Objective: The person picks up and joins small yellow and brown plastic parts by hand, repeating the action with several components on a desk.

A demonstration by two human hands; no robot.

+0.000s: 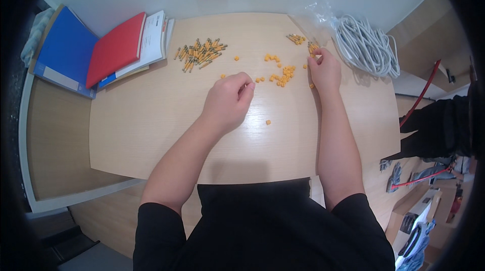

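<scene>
My left hand [230, 98] is closed over the middle of the table, fingertips pressed together; whatever may be in them is hidden. Close to its fingertips lie a few small orange block-like pieces [260, 79]. At the right, my right hand [326, 70] is closed in a pinch beside a small bunch of orange sticks with dark ends [312, 47]; I cannot make out what its fingers hold. Another small bunch of these sticks [295, 39] lies just behind. Between the hands sits a loose cluster of orange pieces [286, 76]. A larger pile of sticks [200, 53] lies farther left.
A single orange piece [268, 122] lies nearer me on the wooden table [151, 139]. Red [116, 46] and blue folders [65, 48] with papers stand at the left. A coiled grey cable [366, 46] and a clear plastic bag [319, 15] are at the back right.
</scene>
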